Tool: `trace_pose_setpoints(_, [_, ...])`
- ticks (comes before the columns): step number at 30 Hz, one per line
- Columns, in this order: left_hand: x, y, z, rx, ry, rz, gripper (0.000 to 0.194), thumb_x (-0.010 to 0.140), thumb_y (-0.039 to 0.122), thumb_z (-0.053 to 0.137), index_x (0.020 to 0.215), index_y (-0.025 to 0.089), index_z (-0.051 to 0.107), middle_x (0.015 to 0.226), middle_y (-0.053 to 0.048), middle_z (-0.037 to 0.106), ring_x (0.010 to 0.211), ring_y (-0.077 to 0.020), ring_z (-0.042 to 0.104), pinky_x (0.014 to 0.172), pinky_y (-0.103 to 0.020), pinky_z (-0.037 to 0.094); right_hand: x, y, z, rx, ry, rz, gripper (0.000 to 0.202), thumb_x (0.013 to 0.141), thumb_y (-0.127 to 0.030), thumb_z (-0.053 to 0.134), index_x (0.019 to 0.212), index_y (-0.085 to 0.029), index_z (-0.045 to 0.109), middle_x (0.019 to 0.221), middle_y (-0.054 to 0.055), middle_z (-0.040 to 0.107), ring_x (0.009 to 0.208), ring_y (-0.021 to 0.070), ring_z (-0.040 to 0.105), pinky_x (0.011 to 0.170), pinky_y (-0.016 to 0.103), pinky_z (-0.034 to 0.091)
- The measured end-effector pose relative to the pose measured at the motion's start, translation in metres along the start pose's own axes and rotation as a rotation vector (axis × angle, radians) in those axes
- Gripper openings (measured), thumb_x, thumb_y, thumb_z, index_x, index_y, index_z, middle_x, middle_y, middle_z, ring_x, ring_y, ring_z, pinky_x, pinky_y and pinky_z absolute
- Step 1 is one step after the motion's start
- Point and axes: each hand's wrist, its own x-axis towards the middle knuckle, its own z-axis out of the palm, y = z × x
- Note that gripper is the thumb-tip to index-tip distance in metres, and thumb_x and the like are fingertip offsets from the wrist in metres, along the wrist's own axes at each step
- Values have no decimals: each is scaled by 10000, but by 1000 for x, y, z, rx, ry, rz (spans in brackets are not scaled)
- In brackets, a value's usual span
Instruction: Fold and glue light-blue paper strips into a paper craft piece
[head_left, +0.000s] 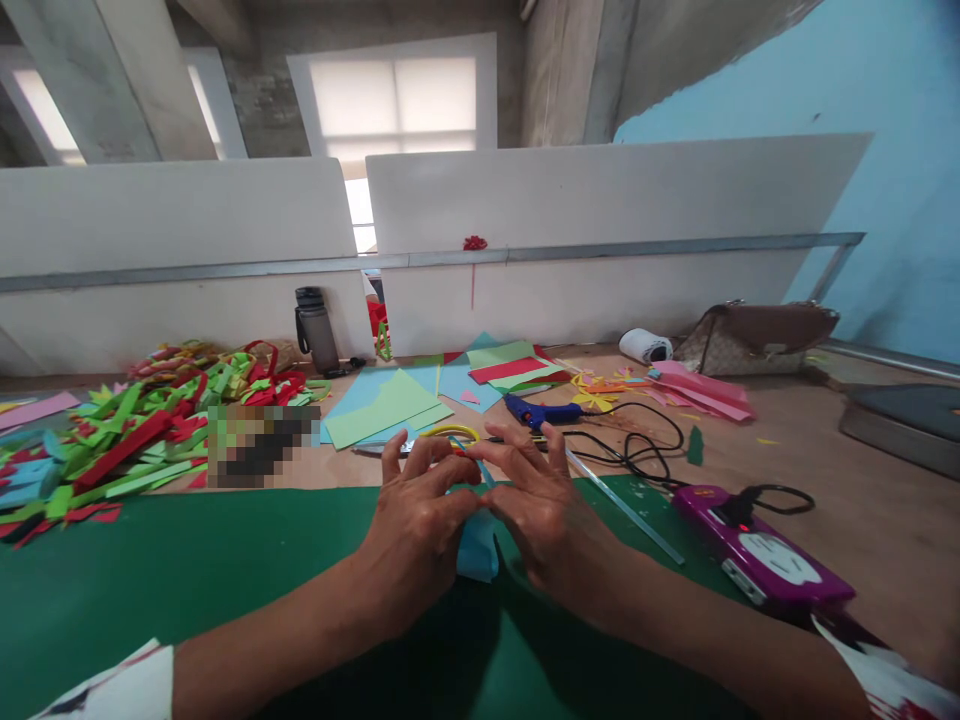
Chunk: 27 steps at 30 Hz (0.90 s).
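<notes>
Between my hands is a piece of light blue paper, rolled or folded, held above the green mat. My left hand grips it from the left with thumb and index finger. From the right, my right hand pinches the paper's upper part, its other fingers bent. The fingertips of both hands nearly meet, hiding much of the paper. Just beyond them lie scissors with yellow handles, partly covered by my fingers. A blue glue gun rests behind my right hand, and a clear glue stick lies to its right.
Green and red paper strips are heaped at the left. Coloured sheets lie ahead, with pink paper farther right. A purple power strip with a black cord sits at right. A dark bottle and a handbag stand at the back.
</notes>
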Motion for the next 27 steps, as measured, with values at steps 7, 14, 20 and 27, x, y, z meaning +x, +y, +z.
trace_pose_setpoints(7, [1, -3, -2, 47, 7, -4, 217, 811, 88, 489, 792, 230, 652, 958, 13, 680, 992, -209, 484, 976, -473, 168, 2, 4, 0, -20, 16, 59, 222, 839, -96, 416, 874, -178, 619, 1238, 113, 517, 1301, 278, 279, 1001, 553, 175])
trace_pose_setpoints(14, [4, -4, -4, -8, 0, -32, 181, 831, 143, 504, 813, 235, 659, 982, -6, 665, 976, -212, 483, 949, -477, 253, 4, 5, 1, 98, 28, 68, 165, 828, -140, 480, 881, -176, 632, 1250, 128, 518, 1242, 276, 372, 977, 505, 314])
trace_pose_setpoints(20, [5, -19, -29, -248, 217, -196, 414, 833, 316, 511, 1222, 184, 464, 1222, -99, 521, 1167, -249, 415, 988, -430, 316, 13, 17, -4, 481, 86, 500, 190, 815, -194, 499, 664, -170, 613, 1143, 96, 591, 1064, 229, 548, 886, 386, 429])
trace_pose_setpoints(27, [-11, -61, -15, -910, 130, -787, 601, 825, 505, 461, 1304, 167, 329, 1276, -156, 473, 1103, -271, 512, 816, -380, 479, 14, 30, -5, 851, 112, 798, 213, 773, -262, 541, 599, -157, 607, 1016, 104, 639, 1039, 235, 553, 746, 310, 468])
